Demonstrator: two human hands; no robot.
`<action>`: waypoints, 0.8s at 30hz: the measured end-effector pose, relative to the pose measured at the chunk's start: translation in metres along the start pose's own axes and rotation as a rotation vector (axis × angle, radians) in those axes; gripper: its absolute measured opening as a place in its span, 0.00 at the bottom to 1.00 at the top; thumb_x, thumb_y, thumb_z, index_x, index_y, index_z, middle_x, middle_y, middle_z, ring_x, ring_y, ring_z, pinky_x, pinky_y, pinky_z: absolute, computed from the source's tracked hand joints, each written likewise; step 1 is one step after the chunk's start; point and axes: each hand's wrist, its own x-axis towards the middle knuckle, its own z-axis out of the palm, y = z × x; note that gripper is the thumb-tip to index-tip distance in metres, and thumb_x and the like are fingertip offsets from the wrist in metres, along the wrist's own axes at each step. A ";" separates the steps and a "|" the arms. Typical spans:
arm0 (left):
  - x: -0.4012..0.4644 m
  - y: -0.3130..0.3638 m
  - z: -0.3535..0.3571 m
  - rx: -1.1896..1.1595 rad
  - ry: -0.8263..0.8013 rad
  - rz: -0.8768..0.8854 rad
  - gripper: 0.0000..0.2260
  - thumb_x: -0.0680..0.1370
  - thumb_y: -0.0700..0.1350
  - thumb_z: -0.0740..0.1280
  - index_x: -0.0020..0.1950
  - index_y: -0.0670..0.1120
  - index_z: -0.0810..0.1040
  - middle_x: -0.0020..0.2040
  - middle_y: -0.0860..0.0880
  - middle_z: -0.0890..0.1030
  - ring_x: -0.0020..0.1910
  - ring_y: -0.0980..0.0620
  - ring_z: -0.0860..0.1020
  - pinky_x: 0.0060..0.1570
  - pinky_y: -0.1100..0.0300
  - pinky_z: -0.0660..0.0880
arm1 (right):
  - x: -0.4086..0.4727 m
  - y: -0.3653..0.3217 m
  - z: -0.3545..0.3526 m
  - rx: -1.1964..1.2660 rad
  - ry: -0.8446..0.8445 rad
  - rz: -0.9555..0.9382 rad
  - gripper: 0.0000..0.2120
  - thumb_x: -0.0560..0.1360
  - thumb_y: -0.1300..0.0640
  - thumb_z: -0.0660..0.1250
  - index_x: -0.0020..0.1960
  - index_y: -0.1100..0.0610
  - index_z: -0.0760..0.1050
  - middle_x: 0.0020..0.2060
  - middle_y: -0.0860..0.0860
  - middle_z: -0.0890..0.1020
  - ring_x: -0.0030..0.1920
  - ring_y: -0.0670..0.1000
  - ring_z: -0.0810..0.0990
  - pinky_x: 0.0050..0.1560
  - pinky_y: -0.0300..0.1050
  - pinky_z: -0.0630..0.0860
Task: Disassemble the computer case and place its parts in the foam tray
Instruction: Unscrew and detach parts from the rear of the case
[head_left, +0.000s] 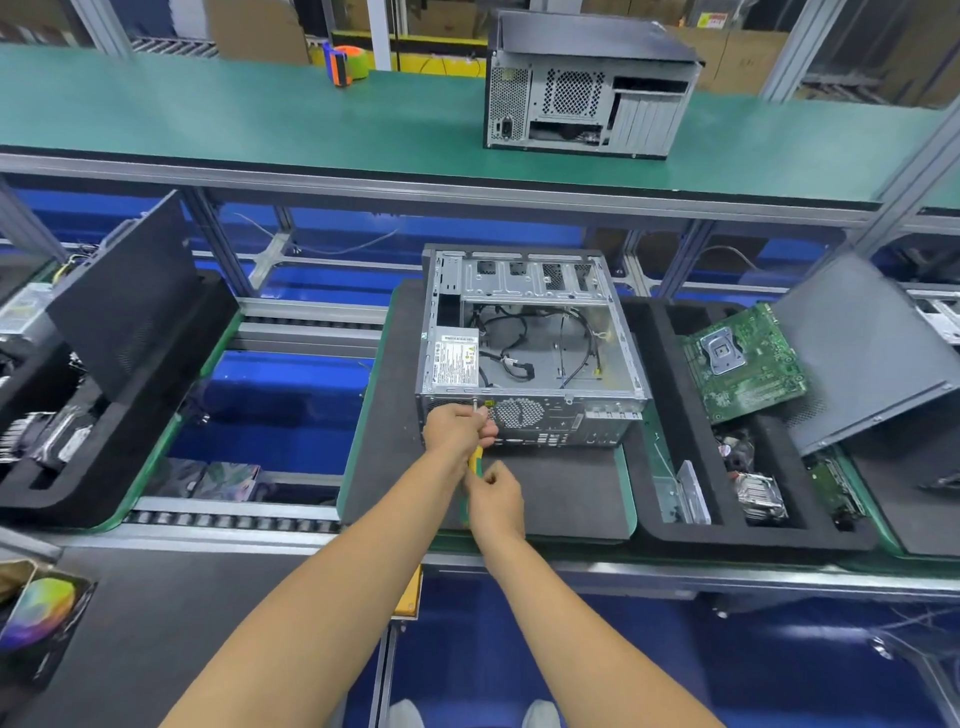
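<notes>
An open grey computer case (540, 332) lies on its side on a black foam mat (550, 493), its rear panel facing me, with cables and a power supply (453, 364) inside. My left hand (457, 428) pinches the metal shaft of a screwdriver against the rear panel near the power supply. My right hand (496, 501) grips the yellow-green screwdriver handle (475, 460) just below. To the right, the black foam tray (654, 519) holds a green motherboard (743, 358), a heatsink (761, 493) and small metal parts.
A grey side panel (872, 353) leans on the tray's right end. Another foam tray with a leaning black panel (130, 296) stands at left. On the green upper shelf (260, 124) sit a second case (587, 88) and a tape dispenser (345, 65).
</notes>
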 end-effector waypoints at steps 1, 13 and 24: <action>0.000 0.002 0.001 -0.021 -0.006 -0.013 0.04 0.82 0.35 0.67 0.51 0.34 0.78 0.38 0.42 0.79 0.34 0.51 0.78 0.30 0.64 0.79 | 0.000 0.001 -0.002 0.166 -0.098 0.063 0.15 0.78 0.47 0.65 0.37 0.52 0.68 0.31 0.50 0.75 0.32 0.53 0.72 0.34 0.44 0.69; 0.000 0.006 -0.002 -0.194 -0.126 -0.140 0.07 0.84 0.32 0.59 0.50 0.35 0.75 0.41 0.41 0.77 0.35 0.51 0.74 0.30 0.65 0.78 | -0.001 -0.003 -0.015 0.160 -0.124 0.122 0.08 0.75 0.54 0.68 0.38 0.54 0.74 0.34 0.53 0.81 0.33 0.55 0.82 0.32 0.45 0.77; 0.006 0.013 -0.004 0.023 -0.030 -0.104 0.03 0.83 0.34 0.65 0.53 0.35 0.77 0.38 0.41 0.78 0.32 0.50 0.77 0.27 0.61 0.80 | -0.002 0.009 -0.013 0.616 -0.417 0.352 0.18 0.79 0.48 0.59 0.45 0.58 0.82 0.36 0.55 0.82 0.31 0.51 0.76 0.32 0.43 0.73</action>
